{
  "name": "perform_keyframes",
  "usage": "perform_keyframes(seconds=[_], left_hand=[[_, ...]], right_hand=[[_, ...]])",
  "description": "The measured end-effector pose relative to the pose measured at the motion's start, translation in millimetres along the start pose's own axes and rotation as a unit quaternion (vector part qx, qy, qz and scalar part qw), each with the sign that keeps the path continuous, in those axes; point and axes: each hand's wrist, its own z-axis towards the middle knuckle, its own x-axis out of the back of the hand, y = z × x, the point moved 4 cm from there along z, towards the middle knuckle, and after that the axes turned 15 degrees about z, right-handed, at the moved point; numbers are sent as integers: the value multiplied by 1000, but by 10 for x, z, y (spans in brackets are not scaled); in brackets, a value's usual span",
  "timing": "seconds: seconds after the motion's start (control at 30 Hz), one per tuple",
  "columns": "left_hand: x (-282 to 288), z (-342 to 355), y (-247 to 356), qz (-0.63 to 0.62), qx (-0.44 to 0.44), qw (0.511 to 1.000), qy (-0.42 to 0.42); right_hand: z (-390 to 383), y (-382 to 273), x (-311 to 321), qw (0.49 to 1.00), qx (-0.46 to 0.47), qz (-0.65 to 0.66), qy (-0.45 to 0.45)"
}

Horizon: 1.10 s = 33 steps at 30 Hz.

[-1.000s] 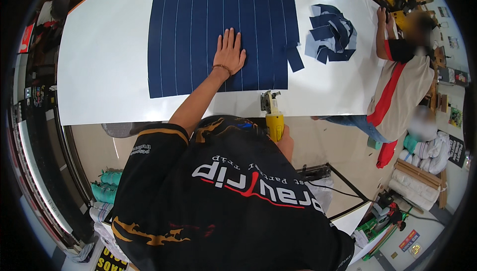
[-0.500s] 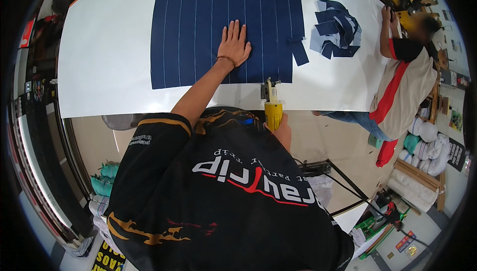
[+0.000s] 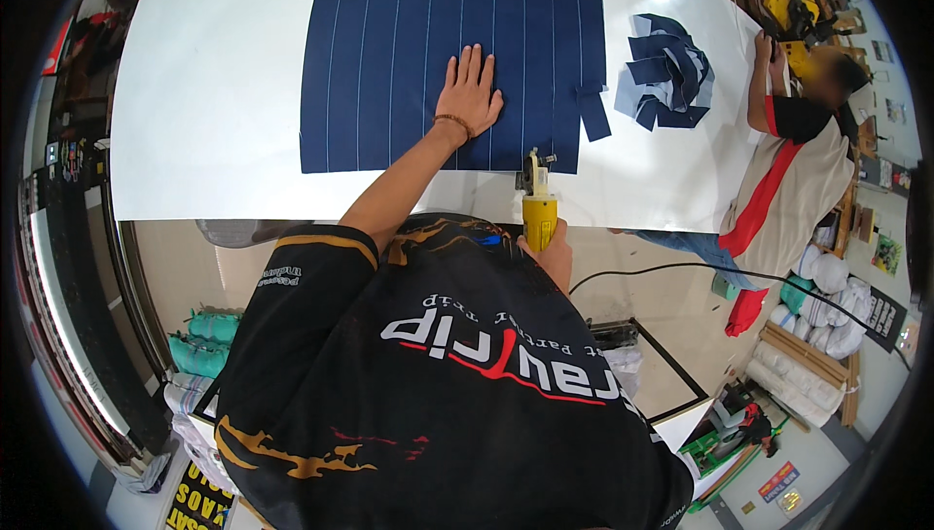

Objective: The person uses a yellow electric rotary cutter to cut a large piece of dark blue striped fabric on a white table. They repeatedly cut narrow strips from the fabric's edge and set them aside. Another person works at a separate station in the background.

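Navy blue fabric [image 3: 389, 63] marked with several pale lengthwise lines lies flat on the white table [image 3: 204, 112]. My left hand [image 3: 469, 100] rests flat on it, fingers stretched and slightly apart. By the near edge, toward the right side, my right hand [image 3: 556, 256] grips the yellow body of an electric fabric cutter [image 3: 540, 211]. The cutter's metal head is at the fabric's near edge; whether the blade touches the cloth I cannot tell. A short cut strip [image 3: 593, 117] lies against the fabric's right side.
To the right sits a heap of navy offcuts [image 3: 671, 73]. A co-worker [image 3: 793, 160] stands at the table's right end. A black cable [image 3: 700, 266] runs rightward from near my right hand. White rolls [image 3: 798, 370] lie on the floor at the right.
The view has shifted slightly. The black cable now stretches higher across the right side. Both hands keep their places, the left on the fabric, the right on the cutter.
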Motion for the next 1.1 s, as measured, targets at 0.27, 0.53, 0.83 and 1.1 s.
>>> perform_keyframes(seconds=[0.27,0.53,0.83,1.1], left_hand=[[18,10,5,-5,2,1000,-2],[44,1,1,-4,4,1000,-9],[83,-12,-1,-10,6,1000,-10],[75,-17,0,-11,14,1000,4]], right_hand=[[224,-203,9,1000,28,-1,-1],[462,-421,23,999,29,-12,6],[714,-662,38,999,29,-16,8],[1008,-854,63,998,57,-18,13]])
